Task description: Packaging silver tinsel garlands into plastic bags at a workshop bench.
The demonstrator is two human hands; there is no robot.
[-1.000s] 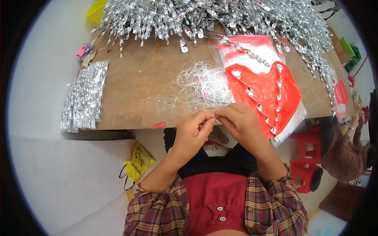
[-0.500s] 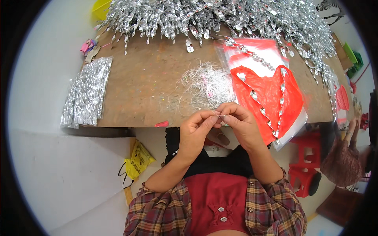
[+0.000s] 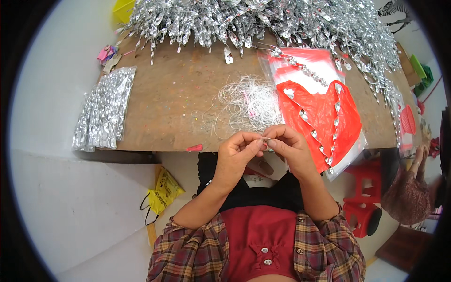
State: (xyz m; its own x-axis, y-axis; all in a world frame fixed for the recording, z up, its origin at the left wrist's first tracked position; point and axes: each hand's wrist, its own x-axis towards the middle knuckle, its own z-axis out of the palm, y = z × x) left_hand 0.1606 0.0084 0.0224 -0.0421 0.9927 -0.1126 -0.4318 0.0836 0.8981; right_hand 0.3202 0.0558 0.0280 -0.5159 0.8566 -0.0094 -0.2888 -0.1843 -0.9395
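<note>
Just past the table's near edge, my left hand (image 3: pixel 238 157) and my right hand (image 3: pixel 290 150) meet, thumbs and forefingers pinched together. Between the fingertips runs a thin pale thread (image 3: pixel 266 138), which both hands hold. Beyond them lies a loose tangle of silvery-white thread (image 3: pixel 249 101) on the wooden table (image 3: pixel 164 103). To its right, a red plastic sheet (image 3: pixel 324 122) rests on clear plastic bags (image 3: pixel 319 61), with a twisted silver foil strand (image 3: pixel 336 113) laid over it in a V. My right hand is close to the red sheet's lower left edge.
Heaped silver foil strands (image 3: pixel 263 21) cover the table's far side and hang over its right end. Bagged silver strands (image 3: pixel 105 108) lie at the left end. A red scrap (image 3: pixel 194 147) sits on the near edge. Red stools (image 3: pixel 364 183) and another person (image 3: pixel 408 195) are at right.
My hands stay pinched together in nearly the same place; the fingers have shifted slightly on the thread. The objects on the table have not moved.
</note>
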